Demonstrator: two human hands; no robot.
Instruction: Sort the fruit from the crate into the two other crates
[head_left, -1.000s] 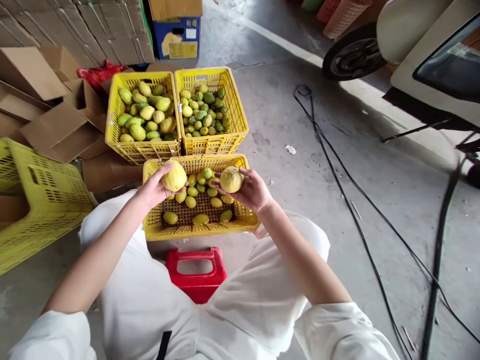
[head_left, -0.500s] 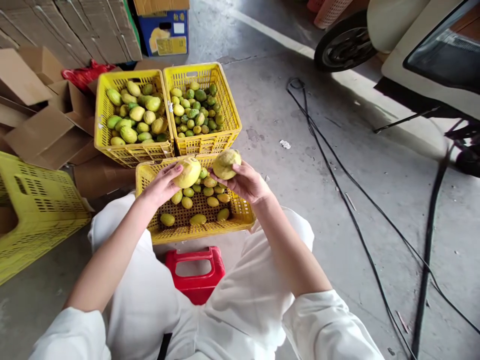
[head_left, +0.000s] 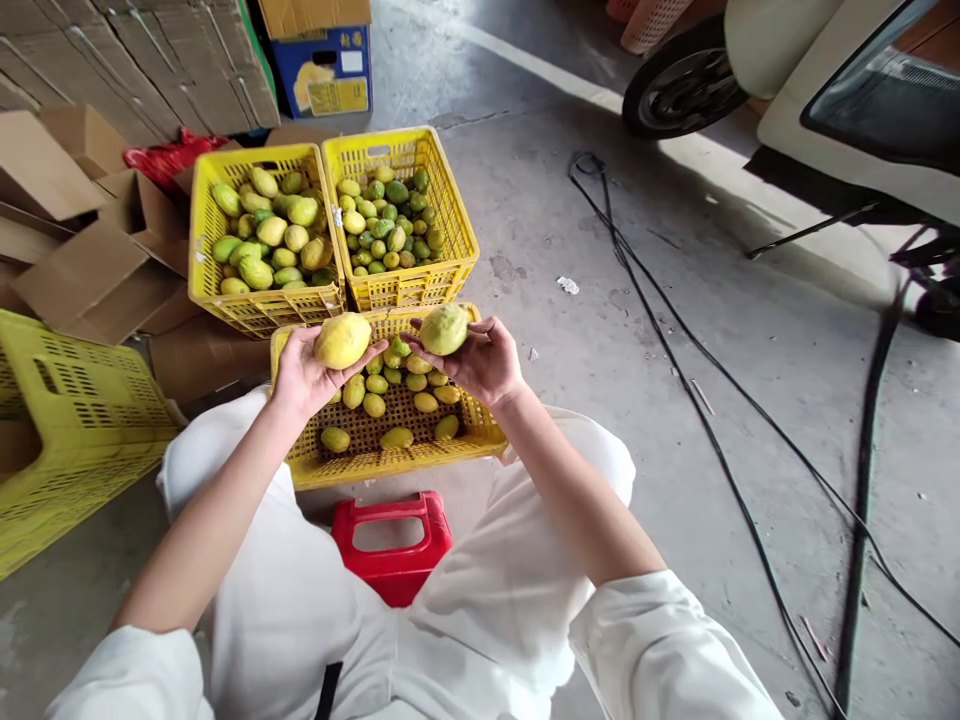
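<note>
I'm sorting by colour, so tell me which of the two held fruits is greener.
The greener fruit is in the right hand; its skin is tinged green, whereas the yellow fruit sits in the left hand.

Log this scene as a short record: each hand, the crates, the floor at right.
left hand: holds a yellow fruit
right hand: holds a greenish-yellow fruit
near crate: yellow, below both hands, smaller fruits inside
far crates: two, yellow, side by side, fruit in both
floor at right: thick black cable
</note>
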